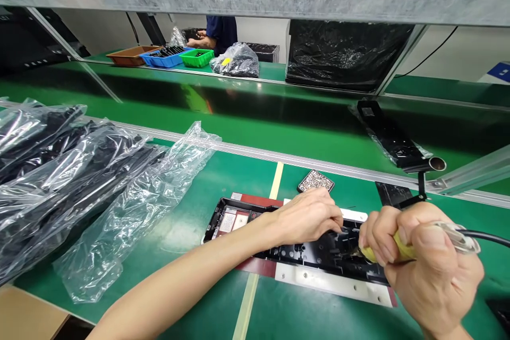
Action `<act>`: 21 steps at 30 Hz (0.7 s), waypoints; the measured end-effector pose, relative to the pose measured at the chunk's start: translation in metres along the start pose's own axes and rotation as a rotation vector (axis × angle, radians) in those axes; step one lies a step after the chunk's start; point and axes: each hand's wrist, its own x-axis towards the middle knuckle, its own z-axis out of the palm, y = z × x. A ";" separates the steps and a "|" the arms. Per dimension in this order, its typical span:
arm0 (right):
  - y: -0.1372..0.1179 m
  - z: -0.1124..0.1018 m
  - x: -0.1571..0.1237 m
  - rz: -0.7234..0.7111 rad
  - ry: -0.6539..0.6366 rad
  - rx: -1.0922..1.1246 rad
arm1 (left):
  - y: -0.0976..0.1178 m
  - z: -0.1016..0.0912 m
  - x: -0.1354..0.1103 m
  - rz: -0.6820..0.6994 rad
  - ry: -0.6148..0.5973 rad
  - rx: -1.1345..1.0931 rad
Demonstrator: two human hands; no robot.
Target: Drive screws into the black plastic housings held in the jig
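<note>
My right hand (430,260) is wrapped round a yellow electric screwdriver (404,248) with a black cable at its back end. Its front end points left and down into a long black plastic housing (314,255). The housing lies face up in a fixture with white side strips (330,282) and a dark red base (255,265). Over the middle of the housing my left hand (313,215) is closed, fingertips together at its far side; what they hold, if anything, is hidden. A small black tray of screws (316,181) sits just beyond that hand.
Bagged black parts (99,170) cover the left of the green bench, beside a clear plastic bag (147,212). A black part (388,133) lies on the green belt at right, near a metal tube (436,164). Beyond, a co-worker (221,34) stands behind coloured bins (167,57). A metal shelf (239,2) crosses overhead.
</note>
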 end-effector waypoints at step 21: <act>-0.001 -0.001 0.001 -0.001 0.006 -0.012 | -0.006 0.008 -0.001 0.135 0.019 0.116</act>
